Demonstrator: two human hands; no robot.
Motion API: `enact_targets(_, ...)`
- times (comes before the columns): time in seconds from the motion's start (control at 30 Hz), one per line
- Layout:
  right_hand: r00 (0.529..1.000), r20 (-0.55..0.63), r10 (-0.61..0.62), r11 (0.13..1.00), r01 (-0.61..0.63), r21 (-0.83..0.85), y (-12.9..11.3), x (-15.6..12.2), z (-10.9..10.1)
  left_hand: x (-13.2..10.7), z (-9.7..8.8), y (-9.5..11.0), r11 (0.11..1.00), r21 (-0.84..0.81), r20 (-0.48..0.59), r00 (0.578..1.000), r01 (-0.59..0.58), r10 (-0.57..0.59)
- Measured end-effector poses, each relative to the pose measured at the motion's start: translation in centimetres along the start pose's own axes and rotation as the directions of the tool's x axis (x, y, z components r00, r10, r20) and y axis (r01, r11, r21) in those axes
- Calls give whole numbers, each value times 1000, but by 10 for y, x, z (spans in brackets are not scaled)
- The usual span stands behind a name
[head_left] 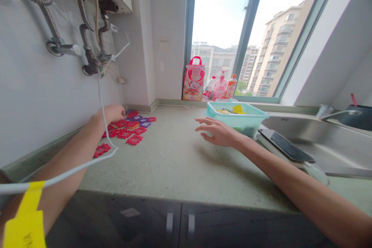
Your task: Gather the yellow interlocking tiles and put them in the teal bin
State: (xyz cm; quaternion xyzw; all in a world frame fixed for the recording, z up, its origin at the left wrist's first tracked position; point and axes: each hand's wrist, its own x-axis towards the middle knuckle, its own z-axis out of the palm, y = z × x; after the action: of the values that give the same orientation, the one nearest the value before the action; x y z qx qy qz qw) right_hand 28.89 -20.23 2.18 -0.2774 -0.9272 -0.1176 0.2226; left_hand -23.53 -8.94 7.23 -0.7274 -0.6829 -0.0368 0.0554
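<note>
A: Reaching across the counter (174, 155), the left hand (112, 113) sits at the edge of the red and purple puzzle pieces (130, 126) spread near the wall. Can you tell what it is doing?

B: The fingers curl down over the nearest pieces, but whether they pinch one I cannot tell; the hand hides them from above.

A: And the right hand (217, 132)?

B: It hovers palm down above bare counter, fingers spread and empty, just beside the teal plastic tub (252, 117), not touching it as far as I can see.

A: What is in the tub?

B: Small bits, yellow on top and something dark lower down; too small to name.

A: Anything else close by?

B: A phone (286, 146) lies on a white block next to the sink (328, 139), right of the tub. A white cable (101, 97) hangs from the wall pipes across the left forearm. A red bag (193, 79) and bottles (221, 86) stand on the windowsill.
</note>
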Motion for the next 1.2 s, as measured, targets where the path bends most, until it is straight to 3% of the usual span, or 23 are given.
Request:
enact_targets(0.1, 1000, 20, 17, 1000, -17, 6, 0, -1, -1, 0, -4, 0, 998, 50, 87, 995, 36, -40)
enact_targets(0.27, 999, 37, 16, 1000, -17, 14, 2, -1, 2, -4, 13, 22, 987, 160, -40, 998, -34, 41)
enact_targets(0.4, 998, 55, 28, 999, -29, 22, 4, -2, 5, -3, 30, 35, 983, 181, -26, 998, -43, 48)
enact_targets(0.53, 995, 83, 48, 999, -50, 22, 5, -2, 6, 0, 35, 45, 980, 185, -23, 996, -75, 81)
enact_targets(0.77, 990, 118, 78, 996, -83, 42, 6, -3, 7, 5, 42, 70, 965, 123, -34, 971, -233, 238)
enact_targets(0.9, 988, 130, 84, 995, -90, 45, 7, -3, 8, 5, 44, 82, 929, 24, -29, 929, -369, 369)
enact_targets(1.03, 988, 128, 87, 994, -94, 52, 8, -4, 8, 8, 46, 82, 888, -112, -114, 894, -445, 433)
enact_targets(1.2, 988, 128, 87, 994, -94, 55, 5, -2, 6, 20, 60, 61, 942, -107, -200, 935, -319, 294)
